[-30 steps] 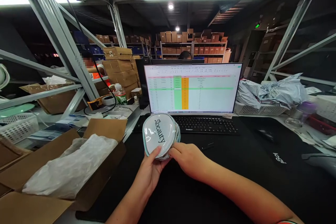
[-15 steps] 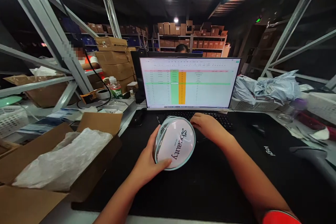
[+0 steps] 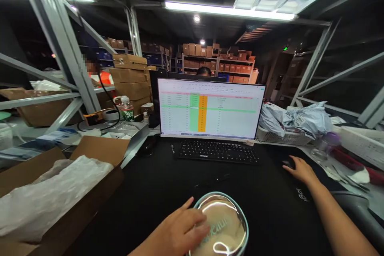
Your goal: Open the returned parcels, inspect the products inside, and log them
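My left hand [image 3: 183, 230] is at the bottom middle, on a round clear pouch [image 3: 228, 228] with a teal rim. Its fingers lie bent over the near left side of the pouch, and one finger sticks out along the rim. Teal lettering and beige contents show through the glossy face; the lower edge is cut off by the frame. Away to the right, my right hand [image 3: 303, 170] rests curled over a black computer mouse [image 3: 289, 163] on the dark desk mat [image 3: 156, 192].
A keyboard [image 3: 219, 152] lies before a monitor [image 3: 210, 112] showing a spreadsheet. At left is an open carton [image 3: 105, 148] with plastic wrap. Grey mailer bags [image 3: 309, 120] fill a basket at right, above a grey scanner [image 3: 354, 204]. A person [image 3: 103, 78] is behind the frame.
My right hand has moved from the keyboard right to the mouse. My left hand has lowered the pouch toward me, and a different face of it shows. The view has tilted up.
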{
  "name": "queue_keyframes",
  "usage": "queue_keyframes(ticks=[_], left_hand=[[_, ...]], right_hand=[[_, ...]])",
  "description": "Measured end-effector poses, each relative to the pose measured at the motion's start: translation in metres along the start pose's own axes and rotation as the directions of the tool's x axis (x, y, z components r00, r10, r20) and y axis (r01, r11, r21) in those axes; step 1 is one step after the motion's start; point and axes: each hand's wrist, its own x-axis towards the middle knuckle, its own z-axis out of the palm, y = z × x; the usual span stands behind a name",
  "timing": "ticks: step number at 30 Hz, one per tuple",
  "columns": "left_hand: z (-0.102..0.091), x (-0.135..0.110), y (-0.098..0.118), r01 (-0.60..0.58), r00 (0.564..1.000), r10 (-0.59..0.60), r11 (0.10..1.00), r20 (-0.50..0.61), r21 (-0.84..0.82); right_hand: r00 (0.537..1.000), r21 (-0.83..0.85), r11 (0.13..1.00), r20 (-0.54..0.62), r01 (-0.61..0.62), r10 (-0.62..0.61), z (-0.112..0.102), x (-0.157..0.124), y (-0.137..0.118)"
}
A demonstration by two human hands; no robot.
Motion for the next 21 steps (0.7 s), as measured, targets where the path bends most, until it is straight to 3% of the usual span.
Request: queue_keyframes(ticks=[3,6,9,12,15,21], left_hand=[[-0.01,0.011,-0.025,0.255,0.964,-0.251,0.966,0.088,-0.045],[-0.007,0.034,-0.067,0.531,0.845,-0.533,0.846,0.052,0.039],[0.015,0.056,-0.113,0.704,0.703,-0.711,0.696,0.001,0.142],[0.042,0.073,-0.146,0.772,0.613,-0.79,0.593,-0.023,0.231],[0.062,0.085,-0.159,0.788,0.572,-0.819,0.535,-0.042,0.305],[0.083,0.094,-0.16,0.768,0.569,-0.819,0.5,-0.068,0.4]], right_hand=[[0.999,0.023,1.0,-0.05,0.014,-0.012,0.032,0.005,0.04],[0.99,0.075,0.995,-0.132,0.063,-0.052,0.069,0.023,0.07],[0.983,0.101,0.992,-0.17,0.08,-0.062,0.095,0.039,0.092],[0.98,0.106,0.992,-0.193,0.062,-0.041,0.106,0.043,0.103],[0.973,0.106,0.993,-0.23,0.049,-0.024,0.108,0.04,0.104],[0.971,0.096,0.993,-0.234,0.071,-0.047,0.107,0.039,0.096]])
